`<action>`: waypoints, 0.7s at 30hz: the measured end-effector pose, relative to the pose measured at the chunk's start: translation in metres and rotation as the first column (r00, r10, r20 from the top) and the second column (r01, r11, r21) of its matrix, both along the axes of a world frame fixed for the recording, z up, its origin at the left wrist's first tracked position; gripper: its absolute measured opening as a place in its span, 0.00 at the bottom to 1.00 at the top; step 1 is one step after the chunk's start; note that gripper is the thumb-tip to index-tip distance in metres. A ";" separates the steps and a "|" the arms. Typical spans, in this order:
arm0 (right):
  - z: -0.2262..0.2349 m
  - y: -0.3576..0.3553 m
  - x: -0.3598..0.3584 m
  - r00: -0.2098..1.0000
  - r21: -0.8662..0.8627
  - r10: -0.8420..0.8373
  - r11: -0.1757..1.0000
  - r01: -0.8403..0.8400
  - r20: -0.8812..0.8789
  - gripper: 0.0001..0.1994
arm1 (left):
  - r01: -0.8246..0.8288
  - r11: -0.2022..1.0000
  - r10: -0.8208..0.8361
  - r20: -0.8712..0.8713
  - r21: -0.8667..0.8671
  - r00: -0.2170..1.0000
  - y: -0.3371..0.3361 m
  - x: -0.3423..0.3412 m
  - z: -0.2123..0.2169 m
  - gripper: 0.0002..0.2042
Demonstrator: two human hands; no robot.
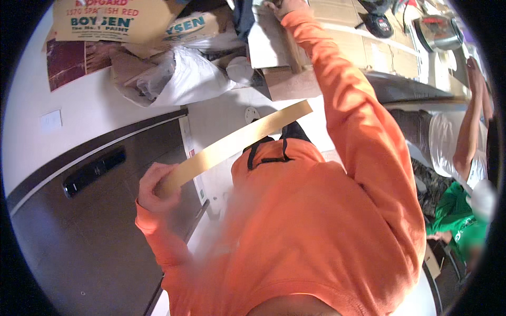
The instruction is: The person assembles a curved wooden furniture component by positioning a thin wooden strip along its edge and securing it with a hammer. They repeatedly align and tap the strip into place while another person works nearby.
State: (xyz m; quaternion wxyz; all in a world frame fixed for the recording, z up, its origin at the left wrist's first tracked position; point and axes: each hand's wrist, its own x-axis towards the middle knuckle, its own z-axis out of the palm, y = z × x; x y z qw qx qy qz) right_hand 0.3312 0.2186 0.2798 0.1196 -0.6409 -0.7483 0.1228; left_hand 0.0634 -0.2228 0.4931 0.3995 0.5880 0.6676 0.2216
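My left hand (pixel 156 185) is closed around one end of a long flat tan strip (pixel 245 136). Slanting up to the right across my front, the strip ends loose near my right sleeve; whether it is tape or thin wood I cannot tell. My right arm reaches far forward, and my right hand (pixel 291 7) is at the upper edge of the view. Its fingers curl in beside a brown cardboard piece (pixel 291 47) and a pale panel (pixel 265 45). What those fingers hold, if anything, is cut off or too small to make out.
Flattened cardboard (pixel 342 21) covers the table ahead, with a black round tool (pixel 378 25) on it. A white plastic bag (pixel 192 79) and printed boxes (pixel 113 23) stand at the far left. A dark door (pixel 89 221) is at left; people (pixel 466 224) are at right.
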 end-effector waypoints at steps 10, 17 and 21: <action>0.136 -0.283 0.293 0.607 -0.728 -0.483 0.639 -0.248 -0.631 0.22 | 0.100 0.992 -0.128 0.547 0.081 0.827 0.090 0.038 -0.063 0.24; 0.046 -0.362 0.154 -0.469 -0.275 -0.282 0.958 -0.085 -0.837 0.44 | 0.523 0.824 -0.173 0.783 -0.217 0.598 0.146 0.120 -0.146 0.22; 0.045 -0.368 0.132 -0.481 -0.344 -0.194 0.906 0.247 -0.855 0.33 | 0.665 0.688 -0.185 0.815 -0.291 0.549 0.161 0.139 -0.180 0.23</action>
